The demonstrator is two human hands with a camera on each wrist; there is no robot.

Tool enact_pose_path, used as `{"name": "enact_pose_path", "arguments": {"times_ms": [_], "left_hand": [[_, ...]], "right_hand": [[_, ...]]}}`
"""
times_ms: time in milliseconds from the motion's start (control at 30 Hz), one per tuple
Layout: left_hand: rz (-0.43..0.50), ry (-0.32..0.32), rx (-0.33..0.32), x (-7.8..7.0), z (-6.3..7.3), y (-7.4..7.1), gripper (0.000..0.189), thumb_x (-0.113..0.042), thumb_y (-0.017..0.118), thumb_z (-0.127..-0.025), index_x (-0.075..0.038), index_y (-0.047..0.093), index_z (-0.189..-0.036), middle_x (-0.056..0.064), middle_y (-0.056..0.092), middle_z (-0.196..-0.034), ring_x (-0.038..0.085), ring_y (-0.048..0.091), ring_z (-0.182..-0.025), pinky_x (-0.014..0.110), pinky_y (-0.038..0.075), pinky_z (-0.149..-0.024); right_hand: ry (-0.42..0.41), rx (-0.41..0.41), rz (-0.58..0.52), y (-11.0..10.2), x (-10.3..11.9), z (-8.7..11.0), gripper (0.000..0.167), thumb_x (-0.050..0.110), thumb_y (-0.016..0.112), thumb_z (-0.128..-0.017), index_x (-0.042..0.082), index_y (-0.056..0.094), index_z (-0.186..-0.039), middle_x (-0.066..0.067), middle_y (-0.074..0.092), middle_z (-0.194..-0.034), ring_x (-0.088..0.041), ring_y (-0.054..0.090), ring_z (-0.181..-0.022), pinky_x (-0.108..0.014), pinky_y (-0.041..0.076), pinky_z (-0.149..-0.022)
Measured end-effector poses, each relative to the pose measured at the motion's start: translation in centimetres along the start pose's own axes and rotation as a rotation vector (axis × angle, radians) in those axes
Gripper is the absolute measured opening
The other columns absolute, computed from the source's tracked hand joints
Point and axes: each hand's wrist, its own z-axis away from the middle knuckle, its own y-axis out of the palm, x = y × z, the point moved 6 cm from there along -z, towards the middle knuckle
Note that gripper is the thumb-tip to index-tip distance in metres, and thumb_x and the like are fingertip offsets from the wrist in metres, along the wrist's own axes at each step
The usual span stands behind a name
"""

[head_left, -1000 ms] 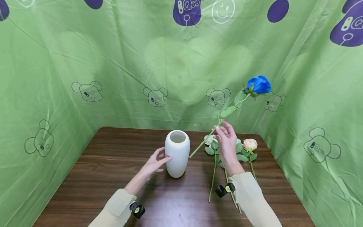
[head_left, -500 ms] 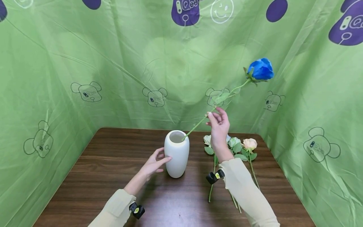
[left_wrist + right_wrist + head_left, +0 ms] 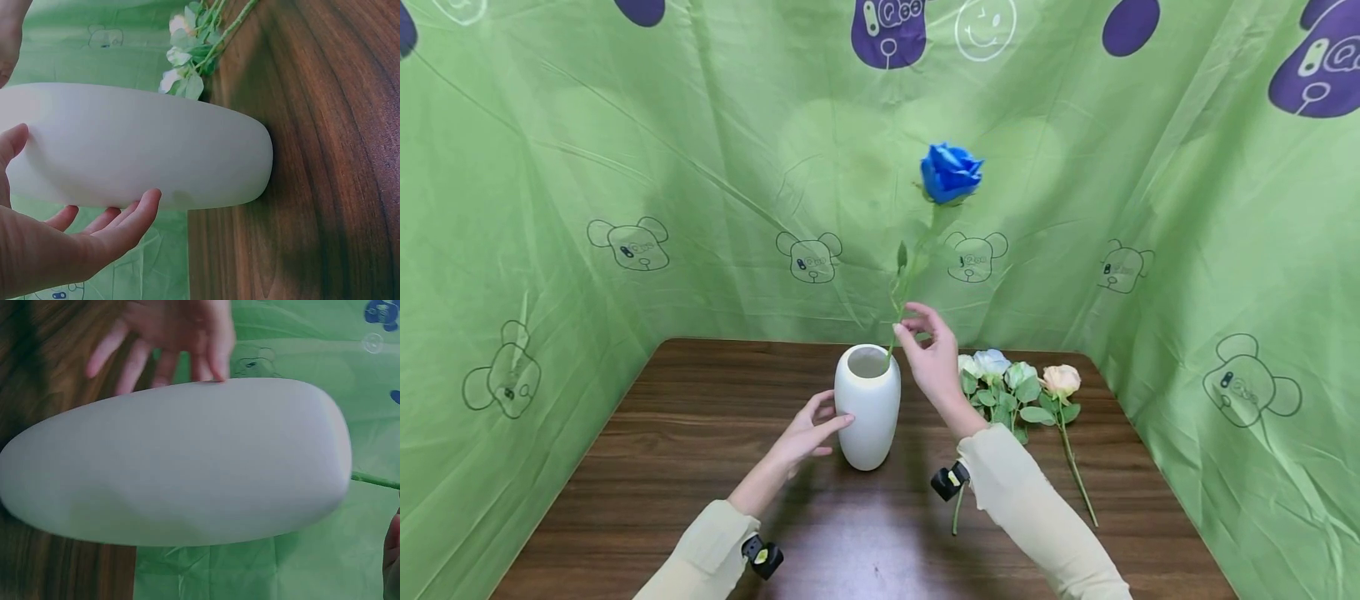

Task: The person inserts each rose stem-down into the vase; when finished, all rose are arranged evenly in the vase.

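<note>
A tall white vase [image 3: 868, 425] stands upright on the wooden table. My left hand [image 3: 808, 433] rests against its left side, thumb on the front and fingers spread loosely along the side. With thumb and fingertips, my right hand [image 3: 931, 354] pinches the stem of a blue rose [image 3: 951, 175] just above the vase's mouth. The stem's lower end reaches in over the right of the rim, and the bloom stands high, leaning slightly right. In the right wrist view, a bit of green stem [image 3: 375, 480] shows at the mouth of the vase [image 3: 187, 469].
To the right, several flowers lie on the table [image 3: 700, 467]: a peach rose [image 3: 1062, 381], a pale blue one [image 3: 992, 363] and whitish ones, partly behind the right arm. Green printed cloth [image 3: 722, 167] hangs behind and at both sides.
The right hand has moved left with the blue rose, bringing the stem's lower end to the vase mouth and swinging the bloom left and more upright. Left hand and vase have stayed put.
</note>
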Motion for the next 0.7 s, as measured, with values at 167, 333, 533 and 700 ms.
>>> {"name": "enact_pose_path", "arguments": {"times_ms": [167, 333, 533, 700], "left_hand": [[0.006, -0.003, 0.005, 0.0, 0.0, 0.0, 0.063, -0.02, 0.063, -0.082, -0.006, 0.029, -0.134, 0.026, 0.033, -0.129, 0.042, 0.039, -0.111, 0.051, 0.043, -0.077], [0.011, -0.01, 0.008, 1.5, -1.3, -0.4, 0.067, -0.026, 0.066, -0.08, -0.009, 0.03, -0.134, 0.023, 0.035, -0.128, 0.039, 0.04, -0.111, 0.05, 0.045, -0.075], [0.009, -0.014, 0.025, 0.4, -0.6, -0.1, 0.067, -0.023, 0.064, -0.082, -0.006, 0.027, -0.135, 0.026, 0.032, -0.129, 0.042, 0.039, -0.111, 0.052, 0.043, -0.077], [-0.011, -0.017, 0.023, -0.2, 0.0, 0.1, 0.065, -0.021, 0.062, -0.083, -0.004, 0.026, -0.135, 0.027, 0.034, -0.128, 0.042, 0.04, -0.111, 0.051, 0.043, -0.079]], "right_hand": [[-0.056, 0.132, 0.094, 1.1, 1.6, 1.1, 0.025, 0.002, 0.061, -0.081, 0.003, 0.058, -0.106, -0.009, 0.063, -0.083, -0.019, 0.05, -0.067, -0.027, 0.042, -0.055], [-0.075, 0.238, 0.228, 2.0, 0.9, 1.4, 0.026, 0.005, 0.062, -0.08, 0.009, 0.06, -0.106, -0.001, 0.062, -0.081, -0.014, 0.05, -0.063, -0.028, 0.043, -0.055], [-0.042, 0.337, 0.399, 2.8, -0.6, 1.5, 0.023, 0.014, 0.066, -0.079, 0.016, 0.064, -0.101, 0.009, 0.062, -0.077, -0.012, 0.044, -0.065, -0.028, 0.037, -0.056], [-0.034, 0.376, 0.431, 2.9, -0.7, 1.7, 0.018, 0.017, 0.066, -0.079, 0.017, 0.066, -0.097, 0.01, 0.062, -0.076, -0.011, 0.043, -0.066, -0.028, 0.036, -0.056]]}}
